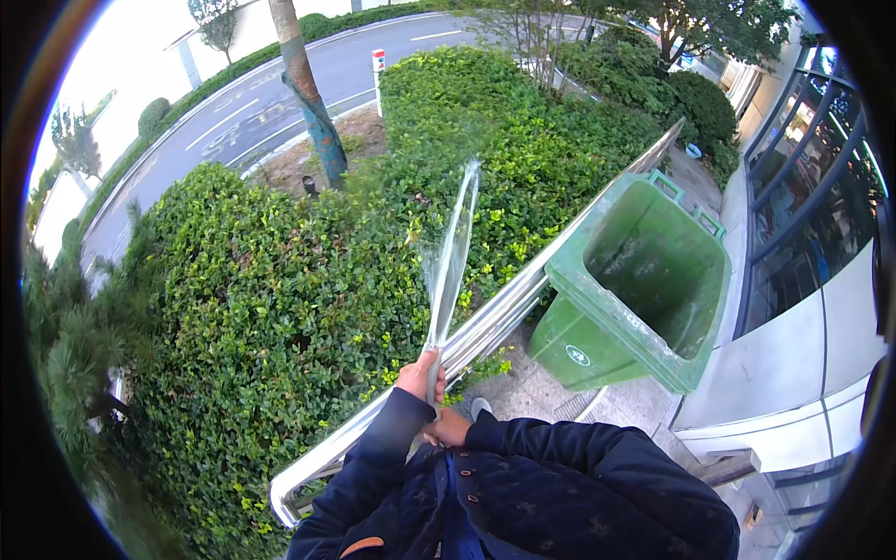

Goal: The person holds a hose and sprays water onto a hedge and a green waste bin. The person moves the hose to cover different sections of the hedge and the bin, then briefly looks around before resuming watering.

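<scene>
My left hand [418, 376] grips a grey hose [433, 378] close to its mouth, with the thumb along the top. A flat, clear stream of water [451, 273] leaves the hose and falls over the hedge [294, 308]. Just below, against my jacket front, my right hand [449, 428] is closed around the lower part of the hose. The fingers and sleeve partly hide the hose there. A metal railing [483, 343] runs between me and the leafy hedge, passing under my left forearm.
An open green wheeled bin [595, 336] stands right of the railing on the stone paving [518, 385], beside a wall with windows [805, 203]. A tree trunk [315, 112] and a red-topped post [379, 80] rise beyond the hedge, near a road [259, 105].
</scene>
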A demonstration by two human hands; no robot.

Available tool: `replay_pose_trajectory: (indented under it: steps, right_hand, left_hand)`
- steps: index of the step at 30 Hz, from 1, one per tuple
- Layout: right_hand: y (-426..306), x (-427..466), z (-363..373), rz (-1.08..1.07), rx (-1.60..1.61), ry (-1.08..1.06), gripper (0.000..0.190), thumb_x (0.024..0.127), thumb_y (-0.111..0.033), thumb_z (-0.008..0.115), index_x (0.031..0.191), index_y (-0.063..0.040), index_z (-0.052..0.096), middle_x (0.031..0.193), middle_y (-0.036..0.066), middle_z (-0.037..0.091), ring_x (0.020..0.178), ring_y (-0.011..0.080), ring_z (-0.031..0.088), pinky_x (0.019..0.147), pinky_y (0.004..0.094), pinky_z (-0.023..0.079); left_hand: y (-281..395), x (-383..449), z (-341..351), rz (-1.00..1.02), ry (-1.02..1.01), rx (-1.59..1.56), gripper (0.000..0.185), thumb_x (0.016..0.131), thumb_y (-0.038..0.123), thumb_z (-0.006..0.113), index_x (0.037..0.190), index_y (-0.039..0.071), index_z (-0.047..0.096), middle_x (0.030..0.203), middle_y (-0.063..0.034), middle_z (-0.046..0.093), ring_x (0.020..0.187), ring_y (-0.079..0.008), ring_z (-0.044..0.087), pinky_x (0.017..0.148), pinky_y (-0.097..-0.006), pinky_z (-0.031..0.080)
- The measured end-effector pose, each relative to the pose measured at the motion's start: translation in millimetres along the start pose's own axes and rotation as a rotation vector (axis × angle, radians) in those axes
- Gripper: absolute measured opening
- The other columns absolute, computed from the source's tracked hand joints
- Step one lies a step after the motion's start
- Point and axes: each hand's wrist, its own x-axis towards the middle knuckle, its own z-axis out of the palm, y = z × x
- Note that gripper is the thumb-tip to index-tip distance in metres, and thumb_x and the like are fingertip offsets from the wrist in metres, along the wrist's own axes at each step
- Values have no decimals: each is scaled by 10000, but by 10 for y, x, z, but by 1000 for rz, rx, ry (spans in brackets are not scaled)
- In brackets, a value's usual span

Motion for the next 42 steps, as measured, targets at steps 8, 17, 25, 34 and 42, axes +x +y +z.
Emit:
replay_pose_trajectory:
  steps: [8, 17, 25, 34, 42]
  right_hand:
    - [-113, -58, -52, -65, -22, 76, 282, 771, -253, 623, 590, -55, 537, 492, 41, 505, 420, 150, 483, 427, 303, 349]
    - [136, 126, -3, -76, -8, -33, 284, 799, -257, 595, 589, -73, 539, 524, 15, 525, 485, 126, 492, 487, 275, 351]
    - [75, 138, 57, -71, 34, -43, 299, 779, -262, 682, 592, -86, 531, 496, 0, 488, 421, 108, 452, 426, 266, 320]
    - [279, 288, 90, -70, 29, -54, 294, 768, -263, 688, 585, -74, 556, 497, 14, 510, 421, 115, 470, 422, 272, 333]
    - [44, 204, 126, -55, -75, -67, 350, 791, -311, 583, 534, -80, 528, 476, 4, 504, 407, 110, 460, 413, 272, 333]
  left_hand:
    - [-53, -29, 34, 28, -96, -118, 475, 881, 491, 470, 760, 34, 511, 493, -75, 452, 381, -178, 413, 388, -292, 364]
    - [116, -161, 32, 83, -6, -49, 363, 840, 343, 487, 671, 22, 477, 478, -82, 443, 362, -191, 438, 359, -321, 378]
    - [86, -98, -44, 67, 58, -25, 330, 811, 293, 516, 633, 15, 514, 478, -71, 469, 367, -187, 449, 357, -318, 365]
    - [98, -80, -98, 57, 43, -7, 343, 841, 311, 489, 669, 16, 518, 492, -80, 484, 374, -192, 463, 371, -322, 388]
    - [-32, -43, -289, 161, 66, -58, 367, 877, 344, 474, 717, 17, 518, 508, -80, 493, 379, -180, 456, 378, -312, 389]
